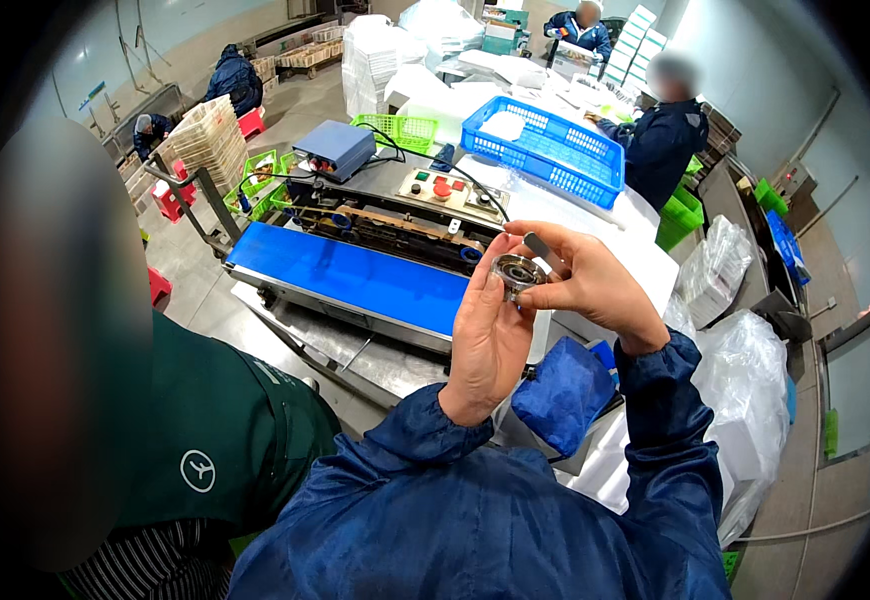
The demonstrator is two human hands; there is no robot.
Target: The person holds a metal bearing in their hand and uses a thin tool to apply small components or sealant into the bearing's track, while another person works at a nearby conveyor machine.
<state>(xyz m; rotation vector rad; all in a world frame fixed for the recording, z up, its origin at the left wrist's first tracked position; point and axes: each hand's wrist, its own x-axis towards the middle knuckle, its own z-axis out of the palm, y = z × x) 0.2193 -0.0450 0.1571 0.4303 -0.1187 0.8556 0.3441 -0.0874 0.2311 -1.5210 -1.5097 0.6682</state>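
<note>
The site is a packing or processing workshop. Indicators: a machine with a blue conveyor belt (350,275) and a control panel (455,195) bearing a red button (442,189); a white-topped bench (595,228) carrying a blue perforated crate (595,168); stacked pale crates (208,142); white stacked packaging (371,65); clear plastic film (750,370); several workers (657,145) in navy jackets.

The left hand (488,345) is raised below and left of the round metal piece (520,273), thumb at its left edge, fingers extending up beside it. The right hand (600,285) reaches in from the right of the piece, thumb against its lower right edge, fingers bent above it. The sleeved left forearm (410,430) and right forearm (663,415) slant up from below the piece.
</note>
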